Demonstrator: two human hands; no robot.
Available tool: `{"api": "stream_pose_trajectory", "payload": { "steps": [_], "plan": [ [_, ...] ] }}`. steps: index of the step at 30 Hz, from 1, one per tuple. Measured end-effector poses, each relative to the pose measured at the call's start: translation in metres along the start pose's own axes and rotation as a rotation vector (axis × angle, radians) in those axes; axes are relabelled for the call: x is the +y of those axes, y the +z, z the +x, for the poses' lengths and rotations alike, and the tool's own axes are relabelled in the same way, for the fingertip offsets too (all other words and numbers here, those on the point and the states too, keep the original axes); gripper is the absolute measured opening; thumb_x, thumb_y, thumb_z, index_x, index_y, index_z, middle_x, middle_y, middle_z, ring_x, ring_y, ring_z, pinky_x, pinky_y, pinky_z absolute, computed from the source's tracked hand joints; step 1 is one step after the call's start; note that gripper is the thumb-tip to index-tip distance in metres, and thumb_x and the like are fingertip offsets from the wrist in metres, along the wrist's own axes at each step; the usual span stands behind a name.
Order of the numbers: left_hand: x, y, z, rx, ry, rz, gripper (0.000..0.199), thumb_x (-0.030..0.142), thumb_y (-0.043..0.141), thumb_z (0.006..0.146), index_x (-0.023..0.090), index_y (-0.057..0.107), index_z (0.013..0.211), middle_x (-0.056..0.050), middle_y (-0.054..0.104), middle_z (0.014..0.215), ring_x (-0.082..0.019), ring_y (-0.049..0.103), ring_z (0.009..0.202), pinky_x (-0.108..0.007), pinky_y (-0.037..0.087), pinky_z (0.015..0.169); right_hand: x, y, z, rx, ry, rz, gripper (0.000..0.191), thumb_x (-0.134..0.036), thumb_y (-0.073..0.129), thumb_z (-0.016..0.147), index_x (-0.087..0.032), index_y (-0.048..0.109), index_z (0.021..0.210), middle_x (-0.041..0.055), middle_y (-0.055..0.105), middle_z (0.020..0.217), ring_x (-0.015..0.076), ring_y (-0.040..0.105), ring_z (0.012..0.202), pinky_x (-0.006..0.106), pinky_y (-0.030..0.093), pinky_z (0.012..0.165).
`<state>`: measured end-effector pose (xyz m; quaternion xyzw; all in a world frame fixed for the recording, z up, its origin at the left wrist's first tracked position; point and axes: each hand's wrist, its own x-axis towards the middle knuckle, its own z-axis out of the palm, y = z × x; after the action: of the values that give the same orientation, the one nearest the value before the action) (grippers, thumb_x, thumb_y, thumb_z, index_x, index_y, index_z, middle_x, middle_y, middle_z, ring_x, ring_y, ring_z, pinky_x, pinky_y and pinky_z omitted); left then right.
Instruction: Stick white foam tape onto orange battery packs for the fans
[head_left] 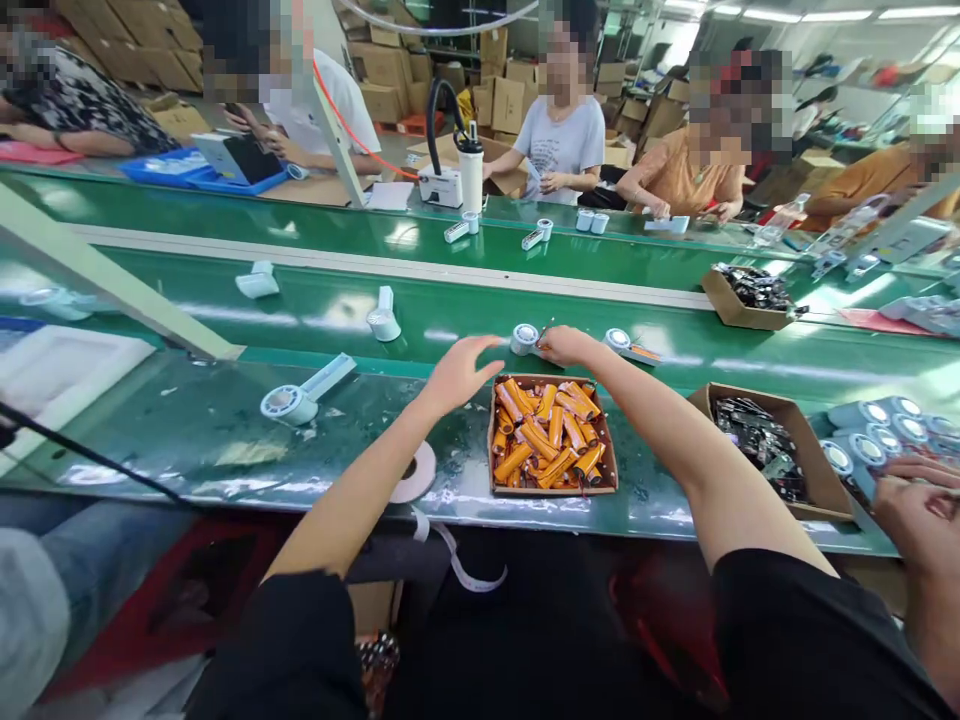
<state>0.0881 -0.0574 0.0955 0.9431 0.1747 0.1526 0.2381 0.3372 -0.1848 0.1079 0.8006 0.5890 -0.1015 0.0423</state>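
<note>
My right hand (571,346) is closed at the handle of a light blue handheld fan body (524,338) on the green belt. A thin dark wire shows by its fingertips, but the fingers hide what they pinch. Just left of that fan, my left hand (463,376) hovers with thumb and fingers apart, holding nothing. Below both hands stands a cardboard box of orange-wrapped batteries (553,432) with thin wires. Right of my right hand lies another fan body (618,340), an orange battery (644,353) in its handle.
A tape roll (415,474) lies at the bench's front edge. More fan bodies (289,404) sit leftward and along the belt. Boxes of dark small parts (761,440) stand right, beside clustered fan bodies and another person's hand (922,510). Several people work across the belt.
</note>
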Motion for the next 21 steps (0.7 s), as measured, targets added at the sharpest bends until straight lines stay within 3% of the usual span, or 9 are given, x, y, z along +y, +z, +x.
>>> {"api": "stream_pose_trajectory", "payload": {
  "steps": [2,4,8,9,11,14,16,18,21],
  "plan": [
    [-0.031,-0.017,-0.086,0.026,0.075,0.006,0.038,0.049,0.060,0.100,0.024,0.073,0.125,-0.008,0.073,0.133,-0.025,0.065,0.128,-0.040,0.047,0.118,0.005,-0.003,-0.004,0.042,0.015,0.024,0.028,-0.028,0.066,0.096,-0.016,0.081,0.116,0.0131,0.080,0.120,0.0264,0.072,0.113,0.032,0.053,0.097],
    [-0.058,-0.027,-0.168,-0.072,0.135,0.096,0.043,0.052,0.067,0.094,0.027,0.073,0.129,-0.007,0.072,0.137,-0.028,0.062,0.134,-0.045,0.048,0.119,0.006,-0.005,-0.013,0.105,0.046,0.049,0.033,-0.029,0.064,0.098,-0.015,0.078,0.124,0.0156,0.077,0.127,0.0301,0.071,0.118,0.040,0.053,0.102],
    [-0.068,-0.028,-0.271,-0.052,0.126,0.284,0.040,0.029,0.064,0.096,0.023,0.069,0.135,-0.011,0.072,0.136,-0.034,0.054,0.145,-0.052,0.051,0.118,-0.036,-0.003,-0.075,0.573,-0.018,0.374,0.032,-0.034,0.065,0.098,-0.018,0.078,0.123,0.0118,0.077,0.127,0.0290,0.071,0.116,0.045,0.053,0.104],
    [-0.061,-0.026,-0.282,0.012,0.120,0.312,0.038,0.025,0.063,0.096,0.022,0.069,0.133,-0.013,0.073,0.131,-0.035,0.054,0.144,-0.055,0.051,0.118,-0.058,-0.001,-0.100,0.658,-0.052,0.523,0.031,-0.037,0.065,0.099,-0.020,0.078,0.121,0.0087,0.079,0.118,0.0262,0.074,0.106,0.042,0.057,0.097],
    [-0.037,-0.022,-0.292,0.151,0.125,0.333,0.035,0.022,0.067,0.094,0.021,0.067,0.130,-0.014,0.074,0.127,-0.038,0.053,0.144,-0.062,0.048,0.120,-0.113,0.009,-0.153,0.575,-0.119,0.793,0.031,-0.045,0.064,0.100,-0.024,0.079,0.118,0.0035,0.081,0.091,0.0201,0.074,0.077,0.034,0.059,0.077],
    [0.002,-0.022,-0.288,0.297,0.209,0.293,0.037,0.013,0.070,0.091,0.022,0.065,0.127,-0.013,0.074,0.124,-0.039,0.048,0.149,-0.072,0.038,0.124,-0.200,0.044,-0.214,0.063,-0.319,1.064,0.052,-0.053,0.079,0.089,-0.023,0.074,0.131,-0.0003,0.078,0.075,0.0163,0.068,0.057,0.027,0.054,0.061],
    [0.015,-0.027,-0.281,0.329,0.286,0.259,0.040,0.006,0.068,0.089,0.024,0.065,0.124,-0.009,0.074,0.122,-0.038,0.042,0.154,-0.073,0.038,0.124,-0.242,0.075,-0.234,-0.098,-0.396,1.125,0.036,-0.049,0.072,0.096,-0.021,0.080,0.118,0.0003,0.077,0.072,0.0155,0.069,0.058,0.025,0.052,0.061],
    [0.016,-0.034,-0.273,0.386,0.305,0.248,0.043,0.002,0.066,0.088,0.025,0.065,0.125,-0.009,0.073,0.125,-0.039,0.036,0.157,-0.072,0.042,0.123,-0.264,0.104,-0.240,-0.142,-0.469,1.112,0.026,-0.039,0.064,0.103,-0.021,0.083,0.101,0.0024,0.080,0.078,0.0156,0.072,0.065,0.024,0.051,0.066],
    [0.008,-0.043,-0.264,0.481,0.281,0.291,0.046,0.001,0.065,0.088,0.024,0.065,0.128,-0.011,0.072,0.128,-0.039,0.039,0.156,-0.072,0.043,0.122,-0.263,0.126,-0.240,-0.109,-0.429,1.055,0.020,-0.033,0.067,0.101,-0.021,0.082,0.095,0.0038,0.081,0.085,0.0163,0.074,0.072,0.024,0.051,0.070]
  ]
}}
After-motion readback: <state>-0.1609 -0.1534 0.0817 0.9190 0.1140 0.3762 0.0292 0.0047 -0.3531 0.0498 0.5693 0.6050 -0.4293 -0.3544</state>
